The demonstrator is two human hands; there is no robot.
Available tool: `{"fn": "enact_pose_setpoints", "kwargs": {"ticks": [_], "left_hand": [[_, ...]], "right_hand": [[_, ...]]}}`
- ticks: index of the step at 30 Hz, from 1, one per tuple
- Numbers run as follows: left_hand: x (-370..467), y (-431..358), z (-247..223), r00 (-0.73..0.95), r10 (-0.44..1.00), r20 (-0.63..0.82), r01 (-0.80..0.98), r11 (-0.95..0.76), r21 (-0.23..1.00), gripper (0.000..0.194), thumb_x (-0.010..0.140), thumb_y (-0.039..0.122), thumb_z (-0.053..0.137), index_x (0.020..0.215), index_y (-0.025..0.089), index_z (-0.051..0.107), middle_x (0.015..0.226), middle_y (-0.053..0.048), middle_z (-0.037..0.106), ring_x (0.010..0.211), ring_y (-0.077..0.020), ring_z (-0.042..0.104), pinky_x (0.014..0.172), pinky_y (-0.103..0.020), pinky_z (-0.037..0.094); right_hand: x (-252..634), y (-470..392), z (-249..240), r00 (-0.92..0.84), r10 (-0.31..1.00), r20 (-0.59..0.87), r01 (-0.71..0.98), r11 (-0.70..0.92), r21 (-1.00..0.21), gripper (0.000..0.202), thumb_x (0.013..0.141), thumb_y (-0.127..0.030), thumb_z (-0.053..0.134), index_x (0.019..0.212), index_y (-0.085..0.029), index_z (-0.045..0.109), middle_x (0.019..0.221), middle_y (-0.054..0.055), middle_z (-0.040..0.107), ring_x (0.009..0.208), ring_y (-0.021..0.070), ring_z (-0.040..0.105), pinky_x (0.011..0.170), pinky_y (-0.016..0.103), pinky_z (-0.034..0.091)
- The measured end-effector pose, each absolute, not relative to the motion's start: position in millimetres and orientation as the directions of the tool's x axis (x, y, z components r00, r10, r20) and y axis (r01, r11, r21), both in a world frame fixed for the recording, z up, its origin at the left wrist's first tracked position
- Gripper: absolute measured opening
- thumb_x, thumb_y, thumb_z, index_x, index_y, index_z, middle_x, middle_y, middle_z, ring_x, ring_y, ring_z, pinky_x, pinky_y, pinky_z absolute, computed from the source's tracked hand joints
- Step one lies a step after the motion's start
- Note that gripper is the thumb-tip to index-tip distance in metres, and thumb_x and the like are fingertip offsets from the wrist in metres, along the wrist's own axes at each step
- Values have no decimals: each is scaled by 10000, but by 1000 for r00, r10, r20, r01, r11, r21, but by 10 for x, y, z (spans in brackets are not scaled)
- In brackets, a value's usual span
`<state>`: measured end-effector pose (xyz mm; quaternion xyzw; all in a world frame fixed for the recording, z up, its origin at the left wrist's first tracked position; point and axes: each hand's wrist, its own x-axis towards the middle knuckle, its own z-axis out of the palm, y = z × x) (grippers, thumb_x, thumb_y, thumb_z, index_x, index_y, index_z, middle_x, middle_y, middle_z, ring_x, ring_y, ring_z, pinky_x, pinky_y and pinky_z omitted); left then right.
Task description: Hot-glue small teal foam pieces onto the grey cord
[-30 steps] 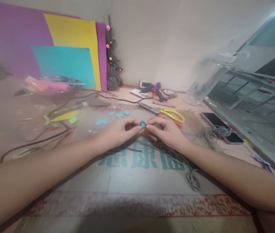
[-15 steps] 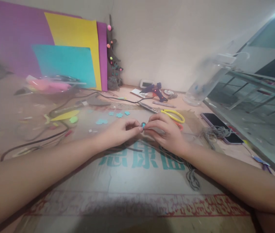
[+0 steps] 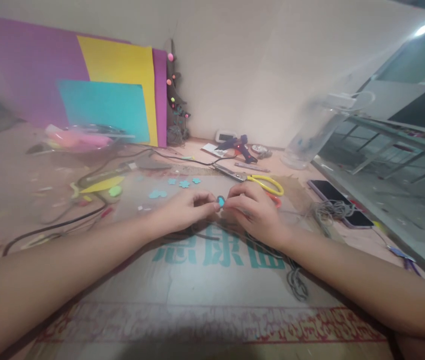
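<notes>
Pinching small blue piece (image 3: 221, 202) with dark rim in fingertips of left hand (image 3: 182, 209) and right hand (image 3: 259, 212); best to press rim evenly, wrists steady.

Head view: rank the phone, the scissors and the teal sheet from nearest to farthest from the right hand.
From the right hand:
1. Scissors: just beyond the hand, partly hidden by it.
2. Phone: off to the right, partly under gray cord.
3. Teal sheet: upright at back left.
</notes>
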<state>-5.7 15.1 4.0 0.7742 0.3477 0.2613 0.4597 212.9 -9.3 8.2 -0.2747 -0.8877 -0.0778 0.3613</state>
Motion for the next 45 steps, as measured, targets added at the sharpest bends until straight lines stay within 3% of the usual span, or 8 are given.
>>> {"fn": "enact_pose_setpoints", "kwargs": {"ticks": [12,15,20,24,31,36,41,45], "left_hand": [[-49,173,13,650,756,78,330,-373,867,291,907,416,532,781,174,632,706,10,602,695,-148,561,650,-246,426],[-43,185,-19,630,772,83,327,-361,873,273,911,405,530,805,174,627,738,9,625,725,-150,575,682,-250,429],[-41,185,-31,583,802,130,329,-380,864,328,923,437,511,754,174,609,686,23,569,654,-129,517,626,-247,378],[-47,187,-35,581,803,134,350,-395,849,339,927,452,501,757,176,600,666,27,537,640,-124,495,595,-242,350],[-38,119,27,612,781,126,388,-435,813,310,919,400,497,730,170,582,616,29,521,596,-119,499,566,-237,348],[-28,104,51,578,802,150,392,-434,811,356,924,464,501,793,163,638,682,9,590,645,-134,530,595,-245,376],[-62,153,16,531,825,193,398,-444,803,430,950,516,466,798,160,654,728,-3,617,696,-151,561,627,-258,388],[-62,162,-14,514,835,197,361,-419,833,349,912,490,555,936,172,696,852,-22,694,781,-169,616,687,-265,435]], "right_hand": [[2132,-70,37,-586,453,671,542,836,-91,99,957,-141,554,935,-207,623,945,63,652,887,190,582,798,351,471],[2135,-79,22,-594,461,659,535,838,-105,130,952,-126,545,1033,-209,603,1021,82,642,960,206,583,850,374,481],[2139,-112,28,-506,564,652,508,806,-303,331,919,-154,578,1240,-190,509,1092,114,613,1011,220,593,903,405,499],[2125,-100,82,-416,714,564,518,695,-498,148,974,-267,520,1073,-184,592,985,84,664,935,201,630,855,367,506],[2068,-71,125,-342,883,321,511,462,-725,182,908,-327,582,840,-178,662,855,47,707,843,187,648,795,320,496],[2053,-78,101,-297,947,122,440,249,-863,215,873,-392,613,809,-187,634,643,-21,601,558,123,538,546,257,429],[2058,-40,99,-290,950,118,423,238,-874,244,835,-410,648,790,-170,659,680,1,633,572,114,526,559,254,423],[2058,-38,103,-254,951,178,458,280,-844,258,842,-419,643,774,-172,666,694,5,628,591,120,513,570,262,403]]}}
